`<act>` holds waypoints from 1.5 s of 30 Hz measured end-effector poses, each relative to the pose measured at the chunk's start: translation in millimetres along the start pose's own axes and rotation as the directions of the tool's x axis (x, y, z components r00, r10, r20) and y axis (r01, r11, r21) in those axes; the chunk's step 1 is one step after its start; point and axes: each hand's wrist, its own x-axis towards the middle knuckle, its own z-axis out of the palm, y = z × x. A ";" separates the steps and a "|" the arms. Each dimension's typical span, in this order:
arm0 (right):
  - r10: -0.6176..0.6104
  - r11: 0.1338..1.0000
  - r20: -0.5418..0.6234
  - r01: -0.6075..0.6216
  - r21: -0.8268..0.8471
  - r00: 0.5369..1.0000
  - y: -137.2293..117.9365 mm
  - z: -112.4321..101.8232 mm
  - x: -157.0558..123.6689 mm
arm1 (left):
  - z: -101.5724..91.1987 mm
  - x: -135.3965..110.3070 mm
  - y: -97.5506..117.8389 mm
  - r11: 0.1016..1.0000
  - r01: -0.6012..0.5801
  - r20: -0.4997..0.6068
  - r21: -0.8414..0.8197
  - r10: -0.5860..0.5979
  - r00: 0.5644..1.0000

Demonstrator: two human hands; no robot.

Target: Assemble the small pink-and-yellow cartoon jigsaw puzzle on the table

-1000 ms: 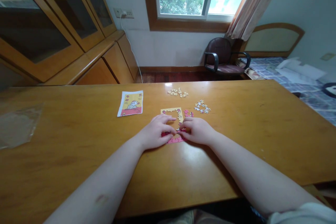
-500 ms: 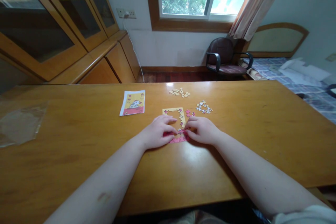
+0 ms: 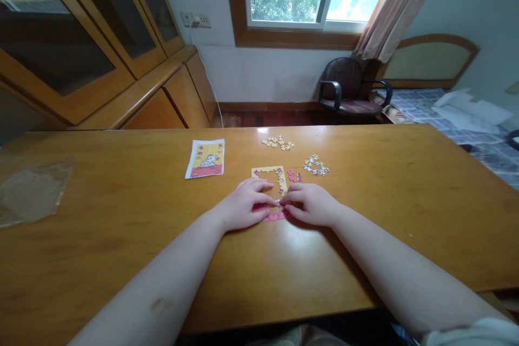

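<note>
A partly joined jigsaw puzzle (image 3: pixel 276 217) lies on the table, its border yellow at the top and pink along the bottom. My left hand (image 3: pixel 245 203) rests over its left side, fingers stretched out and fingertips on the pink part. From the right, my right hand (image 3: pixel 311 204) pinches at a small puzzle piece (image 3: pixel 279 203) by the lower right of the frame; the fingers partly hide it. Just beyond that hand are a few loose pink pieces (image 3: pixel 292 175). White pieces (image 3: pixel 317 165) lie farther right, and pale yellow pieces (image 3: pixel 278 143) sit behind the puzzle.
A picture card (image 3: pixel 206 159) with a white animal on yellow and pink lies left of the puzzle. At the table's (image 3: pixel 133 189) far left is a clear plastic bag (image 3: pixel 32 192). Beyond the table stand a chair (image 3: pixel 344 86), a bed (image 3: pixel 450 113) and a wooden cabinet (image 3: pixel 162 92).
My right hand's fingertips have shifted slightly left over the lower right of the puzzle. The left hand stays almost in place.
</note>
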 end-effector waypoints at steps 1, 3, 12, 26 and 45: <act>0.004 1.000 0.004 -0.004 -0.002 1.000 -0.1 -0.1 0.1 | 0.4 -0.1 -0.5 1.000 0.001 0.001 0.001 -0.001 1.000; 0.007 1.000 0.010 -0.007 0.000 1.000 -0.5 -0.4 0.4 | 0.9 -0.1 -1.0 1.000 0.001 0.000 0.006 -0.001 1.000; 0.133 0.984 -0.066 -0.139 -0.115 0.989 4.4 -2.2 0.5 | -2.5 0.1 0.7 0.999 0.020 0.004 0.027 -0.020 1.000; 0.428 0.866 -0.097 -0.439 -0.242 0.898 32.2 -11.2 0.6 | -3.3 3.4 -9.0 0.995 0.096 -0.142 0.018 -0.092 0.985; 0.438 0.869 -0.048 -0.436 -0.235 0.898 26.2 -15.6 -6.0 | -3.2 3.5 -7.6 0.995 0.097 -0.147 0.030 -0.092 0.985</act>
